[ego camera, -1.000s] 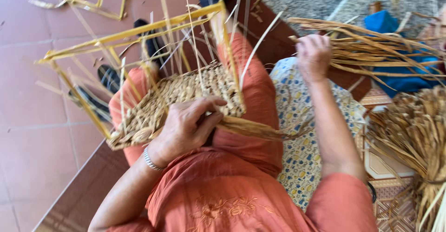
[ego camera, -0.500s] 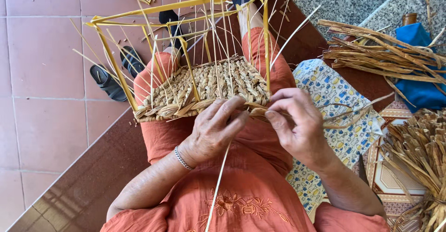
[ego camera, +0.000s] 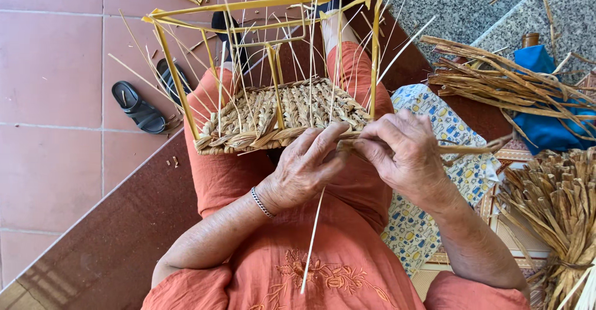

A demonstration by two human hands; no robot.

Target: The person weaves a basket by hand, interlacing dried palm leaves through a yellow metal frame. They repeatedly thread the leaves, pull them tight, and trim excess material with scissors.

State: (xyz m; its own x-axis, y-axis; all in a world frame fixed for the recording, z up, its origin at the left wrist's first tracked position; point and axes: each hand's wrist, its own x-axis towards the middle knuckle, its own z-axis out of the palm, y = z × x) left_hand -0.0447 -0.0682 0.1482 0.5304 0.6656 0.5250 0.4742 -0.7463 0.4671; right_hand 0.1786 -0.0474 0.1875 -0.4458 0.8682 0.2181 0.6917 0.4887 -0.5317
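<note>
A half-woven straw basket [ego camera: 279,114] rests on my lap, its woven base inside a yellow stick frame [ego camera: 267,5] with thin upright reeds. My left hand [ego camera: 304,167], a bracelet on the wrist, presses against the near rim of the weave. Beside it my right hand [ego camera: 403,151] pinches a dried straw strand [ego camera: 469,150] that runs off to the right. Both hands meet at the basket's front right corner. One loose reed [ego camera: 313,241] hangs down over my orange clothes.
A loose bundle of dried straw [ego camera: 496,80] lies at the right over a blue cloth [ego camera: 546,127]. Another thick bundle [ego camera: 559,204] sits at the lower right. A patterned cloth [ego camera: 434,186] lies beside my leg. Black sandals [ego camera: 139,105] stand on the tiled floor at the left.
One second ago my right hand was up at the straw bundle on the right; it has come down with a strand to the basket rim beside my left hand.
</note>
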